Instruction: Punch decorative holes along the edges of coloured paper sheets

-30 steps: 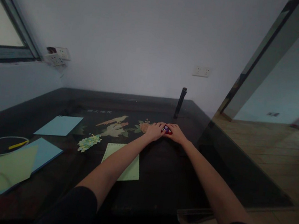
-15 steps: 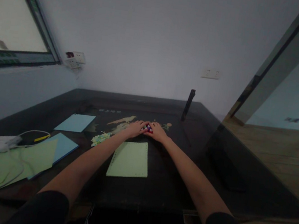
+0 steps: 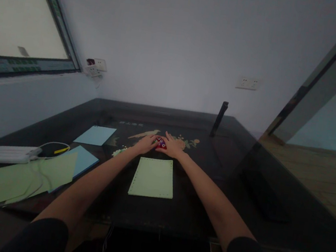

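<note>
On the dark desk, beyond the green sheet, we cup our left hand and right hand around a small red object, fingers loosely spread; its markings are unreadable.

A plain room in a home or small office, set up for paper craft. A dark glass-covered worktop with a bird-and-flower inlay stands against a bare white wall carrying sockets. On the worktop, left of the green sheet, lie blue paper, more green sheets and a white power strip. Right of the worktop, wooden flooring runs past a doorway.
</note>
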Demonstrator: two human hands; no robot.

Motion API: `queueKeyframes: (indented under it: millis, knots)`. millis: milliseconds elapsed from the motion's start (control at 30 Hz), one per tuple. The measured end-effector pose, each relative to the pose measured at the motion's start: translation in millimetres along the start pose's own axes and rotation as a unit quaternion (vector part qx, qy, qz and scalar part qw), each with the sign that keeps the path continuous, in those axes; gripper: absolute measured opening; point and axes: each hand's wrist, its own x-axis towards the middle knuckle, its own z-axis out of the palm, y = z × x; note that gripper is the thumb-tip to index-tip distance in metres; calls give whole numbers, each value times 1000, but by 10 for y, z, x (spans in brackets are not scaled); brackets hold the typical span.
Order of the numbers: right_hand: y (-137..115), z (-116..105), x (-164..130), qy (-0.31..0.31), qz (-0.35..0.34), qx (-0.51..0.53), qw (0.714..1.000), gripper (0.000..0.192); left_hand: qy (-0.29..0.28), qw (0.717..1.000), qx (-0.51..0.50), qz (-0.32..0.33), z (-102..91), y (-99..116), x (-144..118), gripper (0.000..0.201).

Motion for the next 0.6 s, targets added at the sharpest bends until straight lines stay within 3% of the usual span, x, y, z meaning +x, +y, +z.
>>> queueKeyframes:
  millis: [233, 400, 500, 600]
  knots:
    - [319, -471, -342, 145, 38, 127, 980, 44, 76, 997, -11, -18, -234, 102, -70, 44]
    - [261, -606, -867, 88, 20, 177, 980, 22, 102, 994, -27, 27, -385, 407, -464, 35]
    - [9, -583, -1153, 43, 4, 172, 984, 17, 62, 995, -29, 75, -355, 696, -754, 29]
    - [-231, -552, -1361, 3, -15, 160, 987, 16, 29, 996, -23, 75, -276, 917, -967, 29]
